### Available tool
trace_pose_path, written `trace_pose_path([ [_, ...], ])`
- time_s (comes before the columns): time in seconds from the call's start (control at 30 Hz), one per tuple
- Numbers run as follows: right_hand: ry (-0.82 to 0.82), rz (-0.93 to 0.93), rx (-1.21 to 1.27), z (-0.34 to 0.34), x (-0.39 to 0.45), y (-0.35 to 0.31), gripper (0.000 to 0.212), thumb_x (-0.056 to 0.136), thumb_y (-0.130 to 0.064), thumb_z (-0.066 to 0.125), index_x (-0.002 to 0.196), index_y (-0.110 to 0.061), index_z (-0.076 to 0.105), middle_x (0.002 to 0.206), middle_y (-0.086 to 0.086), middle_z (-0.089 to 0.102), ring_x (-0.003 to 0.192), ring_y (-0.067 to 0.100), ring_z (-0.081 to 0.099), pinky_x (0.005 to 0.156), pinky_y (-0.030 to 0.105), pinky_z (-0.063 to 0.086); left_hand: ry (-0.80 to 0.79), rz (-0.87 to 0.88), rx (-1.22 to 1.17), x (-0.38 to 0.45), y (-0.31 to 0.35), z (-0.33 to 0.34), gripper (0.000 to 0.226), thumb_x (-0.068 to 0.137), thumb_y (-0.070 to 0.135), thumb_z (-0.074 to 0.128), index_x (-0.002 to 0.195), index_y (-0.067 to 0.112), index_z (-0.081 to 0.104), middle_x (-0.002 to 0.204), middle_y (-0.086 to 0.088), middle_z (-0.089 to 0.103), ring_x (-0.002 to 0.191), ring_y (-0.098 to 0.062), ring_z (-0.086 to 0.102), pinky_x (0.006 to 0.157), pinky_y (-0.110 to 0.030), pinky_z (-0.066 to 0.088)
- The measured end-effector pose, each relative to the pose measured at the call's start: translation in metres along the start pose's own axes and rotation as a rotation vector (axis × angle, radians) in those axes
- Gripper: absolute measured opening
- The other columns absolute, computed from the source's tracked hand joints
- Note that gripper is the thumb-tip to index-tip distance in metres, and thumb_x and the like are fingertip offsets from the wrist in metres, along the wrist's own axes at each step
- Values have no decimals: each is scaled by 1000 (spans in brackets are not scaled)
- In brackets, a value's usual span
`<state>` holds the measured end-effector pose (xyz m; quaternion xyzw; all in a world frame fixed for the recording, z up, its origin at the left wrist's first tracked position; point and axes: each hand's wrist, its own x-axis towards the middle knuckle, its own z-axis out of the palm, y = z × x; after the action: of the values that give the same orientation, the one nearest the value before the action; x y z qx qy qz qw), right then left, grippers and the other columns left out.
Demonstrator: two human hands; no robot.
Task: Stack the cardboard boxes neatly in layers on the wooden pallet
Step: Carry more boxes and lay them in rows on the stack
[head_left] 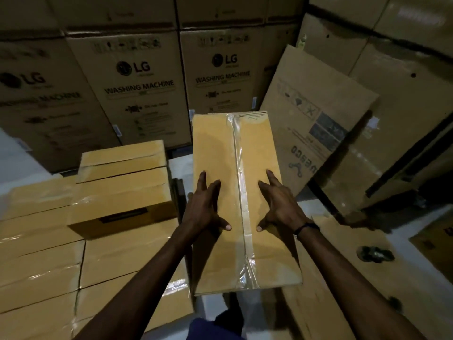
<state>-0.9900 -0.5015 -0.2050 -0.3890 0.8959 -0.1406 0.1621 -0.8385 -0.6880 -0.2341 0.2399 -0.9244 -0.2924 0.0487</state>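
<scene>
Dimly lit storeroom, pale floor (19, 158), walled at back by tall washing machine cartons (137, 89). Long taped box (220, 192) at centre, seam running away from camera. Left hand (204, 204) and right hand (279, 204) flat on its top, fingers straight and spread, thumbs toward tape, curling round nothing. Stacked boxes (49, 253) just left, one smaller box (122, 187) on top. Flattened cardboard sheet (318, 123) leaning right, touching far corner area. Narrow floor gap between box and stack. Pallet not discernible.
</scene>
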Motion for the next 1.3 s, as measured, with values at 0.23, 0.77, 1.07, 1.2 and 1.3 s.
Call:
trace_pose_path([
  [0.23, -61, -187, -43, -29, 129, -15, 152, 34, -49, 103, 161, -12, 28, 172, 3, -6, 155, 31, 17, 123, 56, 26, 107, -181, -27, 80, -27, -24, 143, 44, 51, 101, 162, 28, 23, 170, 0, -19, 152, -46, 13, 118, -61, 32],
  [0.77, -378, -780, -98, 8, 356, -137, 152, 33, -50, 103, 161, -14, 29, 172, 2, -4, 157, 28, 12, 125, 47, 17, 455, -726, -75, 121, -127, -56, 152, 33, 66, 96, 161, 27, 24, 171, -2, -17, 148, -47, 27, 113, -62, 39],
  [1.07, -667, -1218, -237, 54, 407, -234, 152, 31, -47, 103, 161, -19, 28, 172, -4, -7, 156, 32, 12, 124, 45, 25, 763, -1206, -165, 94, -124, -28, 152, 28, 71, 94, 159, 34, 26, 169, 8, -20, 142, -52, 34, 110, -65, 40],
  [1.2, -776, -1389, -303, 95, 396, -267, 153, 31, -48, 103, 161, -19, 28, 172, -3, -7, 156, 34, 10, 124, 49, 26, 845, -1407, -210, 72, -123, -4, 153, 26, 75, 92, 159, 34, 26, 170, 8, -18, 144, -53, 32, 111, -65, 39],
  [1.3, -861, -1458, -334, 130, 383, -289, 150, 34, -45, 104, 161, -18, 28, 172, 0, -5, 157, 32, 7, 125, 51, 23, 886, -1526, -260, 57, -131, 12, 152, 28, 72, 94, 159, 33, 29, 171, 5, -13, 145, -52, 29, 108, -64, 43],
])
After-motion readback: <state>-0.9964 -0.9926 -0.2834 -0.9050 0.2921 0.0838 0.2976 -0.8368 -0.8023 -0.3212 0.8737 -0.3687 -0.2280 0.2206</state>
